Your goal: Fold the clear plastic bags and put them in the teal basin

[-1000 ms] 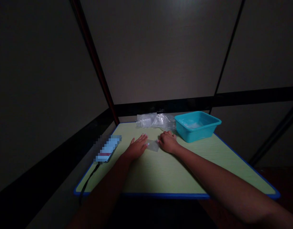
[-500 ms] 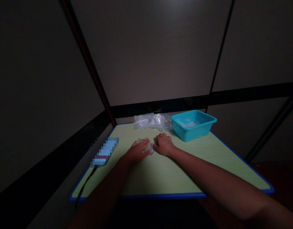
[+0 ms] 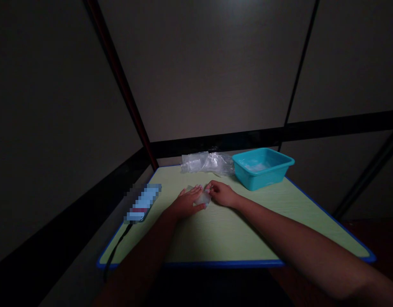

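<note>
A small clear plastic bag (image 3: 202, 198) lies on the green tabletop (image 3: 222, 238). My left hand (image 3: 187, 203) rests flat across it, fingers stretched out and thumb apart, pressing it to the table. At the bag's right edge, my right hand (image 3: 222, 194) has its thumb and forefinger pinched together on the edge, with the other fingers curled. Much of the bag is hidden beneath the left hand, and what is inside it, if anything, cannot be made out.
A turquoise plastic basin (image 3: 263, 177) at the back right holds clear plastic. Beside it along the back edge lies a heap of clear plastic bags (image 3: 209, 163). A blurred-out phone (image 3: 143, 204) with a black cable (image 3: 117, 245) lies at the left edge. Walls border the table behind and left.
My right hand has gone from lying on the table beside the bag to pinching at its right edge. The left hand stays flat on the bag. The view has shifted slightly.
</note>
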`<action>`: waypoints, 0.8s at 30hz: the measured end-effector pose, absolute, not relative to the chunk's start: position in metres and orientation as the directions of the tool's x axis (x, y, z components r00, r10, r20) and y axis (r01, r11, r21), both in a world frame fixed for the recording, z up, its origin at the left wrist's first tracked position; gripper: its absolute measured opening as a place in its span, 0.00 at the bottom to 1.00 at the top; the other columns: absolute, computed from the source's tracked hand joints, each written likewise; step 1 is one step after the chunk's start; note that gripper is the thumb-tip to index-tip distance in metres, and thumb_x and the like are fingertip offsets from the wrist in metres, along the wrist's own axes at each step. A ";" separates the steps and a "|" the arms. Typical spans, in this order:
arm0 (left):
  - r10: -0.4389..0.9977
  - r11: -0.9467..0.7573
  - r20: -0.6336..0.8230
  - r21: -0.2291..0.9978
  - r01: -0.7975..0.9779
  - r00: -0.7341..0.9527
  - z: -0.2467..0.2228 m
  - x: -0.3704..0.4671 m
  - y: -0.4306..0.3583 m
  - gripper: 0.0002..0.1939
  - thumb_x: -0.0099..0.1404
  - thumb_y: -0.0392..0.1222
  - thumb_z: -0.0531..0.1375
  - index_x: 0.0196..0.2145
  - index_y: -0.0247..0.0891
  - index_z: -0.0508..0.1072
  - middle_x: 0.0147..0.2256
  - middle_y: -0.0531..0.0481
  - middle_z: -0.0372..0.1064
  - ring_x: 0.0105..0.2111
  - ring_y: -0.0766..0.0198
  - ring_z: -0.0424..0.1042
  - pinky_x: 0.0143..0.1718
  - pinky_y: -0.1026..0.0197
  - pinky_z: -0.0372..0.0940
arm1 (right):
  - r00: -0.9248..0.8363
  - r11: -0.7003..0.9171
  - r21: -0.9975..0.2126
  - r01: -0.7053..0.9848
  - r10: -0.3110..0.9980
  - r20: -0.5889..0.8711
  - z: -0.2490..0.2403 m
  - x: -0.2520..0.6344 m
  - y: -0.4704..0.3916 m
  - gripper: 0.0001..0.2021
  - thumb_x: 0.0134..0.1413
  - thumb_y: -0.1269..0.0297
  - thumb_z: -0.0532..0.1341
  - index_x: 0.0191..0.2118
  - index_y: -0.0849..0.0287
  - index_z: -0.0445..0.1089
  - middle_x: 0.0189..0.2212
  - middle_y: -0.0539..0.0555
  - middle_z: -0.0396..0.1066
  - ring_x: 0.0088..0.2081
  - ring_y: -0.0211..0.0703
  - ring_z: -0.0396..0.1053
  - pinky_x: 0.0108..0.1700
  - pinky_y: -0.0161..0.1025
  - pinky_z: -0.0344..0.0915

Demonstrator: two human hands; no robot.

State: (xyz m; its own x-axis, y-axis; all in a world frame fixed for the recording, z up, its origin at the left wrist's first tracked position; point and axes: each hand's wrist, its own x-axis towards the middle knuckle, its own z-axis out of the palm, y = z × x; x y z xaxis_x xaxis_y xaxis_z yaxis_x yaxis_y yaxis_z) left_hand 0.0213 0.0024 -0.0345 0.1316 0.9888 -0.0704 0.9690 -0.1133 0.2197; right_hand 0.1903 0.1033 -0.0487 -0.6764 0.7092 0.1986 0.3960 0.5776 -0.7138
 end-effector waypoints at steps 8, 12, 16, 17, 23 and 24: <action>0.987 -0.121 -0.080 0.187 0.975 0.138 -0.034 0.021 0.002 0.39 0.64 0.62 0.50 0.66 0.44 0.44 0.67 0.45 0.38 0.67 0.54 0.39 0.64 0.42 0.35 | -0.754 0.545 -0.808 0.224 0.622 0.211 -0.060 0.187 0.111 0.11 0.52 0.59 0.59 0.25 0.60 0.71 0.22 0.48 0.70 0.27 0.39 0.65 0.32 0.35 0.60; 0.987 -0.128 -0.075 0.176 0.976 0.143 -0.036 0.019 0.002 0.40 0.63 0.64 0.51 0.66 0.45 0.44 0.67 0.45 0.38 0.67 0.53 0.39 0.63 0.41 0.34 | -0.781 0.403 -0.911 0.087 0.595 0.189 -0.059 0.188 0.112 0.15 0.49 0.54 0.61 0.21 0.60 0.70 0.18 0.48 0.67 0.24 0.38 0.63 0.30 0.35 0.59; 0.986 -0.134 -0.073 0.184 0.974 0.150 -0.036 0.019 0.003 0.40 0.62 0.64 0.51 0.66 0.46 0.46 0.67 0.45 0.38 0.66 0.54 0.40 0.63 0.41 0.34 | -0.786 0.343 -0.939 0.023 0.587 0.195 -0.058 0.188 0.113 0.17 0.48 0.51 0.60 0.24 0.61 0.72 0.22 0.51 0.72 0.26 0.39 0.66 0.34 0.36 0.62; 0.986 -0.135 -0.074 0.187 0.973 0.151 -0.036 0.019 0.002 0.39 0.62 0.64 0.52 0.66 0.46 0.47 0.67 0.45 0.38 0.66 0.55 0.40 0.63 0.41 0.34 | -0.784 0.327 -0.945 0.010 0.590 0.196 -0.058 0.187 0.113 0.17 0.48 0.50 0.60 0.25 0.61 0.73 0.23 0.52 0.73 0.28 0.39 0.67 0.36 0.37 0.63; 0.985 -0.148 -0.056 0.181 0.972 0.161 -0.038 0.019 0.003 0.34 0.65 0.60 0.49 0.65 0.47 0.50 0.67 0.47 0.40 0.67 0.57 0.40 0.63 0.41 0.34 | -0.774 0.198 -0.978 -0.071 0.608 0.179 -0.056 0.187 0.112 0.16 0.45 0.50 0.63 0.26 0.61 0.74 0.27 0.54 0.76 0.31 0.42 0.69 0.41 0.40 0.64; 0.985 -0.149 -0.055 0.178 0.973 0.161 -0.038 0.019 0.004 0.31 0.67 0.58 0.47 0.64 0.48 0.51 0.67 0.47 0.40 0.67 0.58 0.40 0.63 0.42 0.34 | -0.776 0.194 -0.978 -0.076 0.604 0.180 -0.056 0.187 0.111 0.16 0.46 0.51 0.63 0.26 0.61 0.74 0.28 0.54 0.76 0.31 0.42 0.69 0.42 0.40 0.64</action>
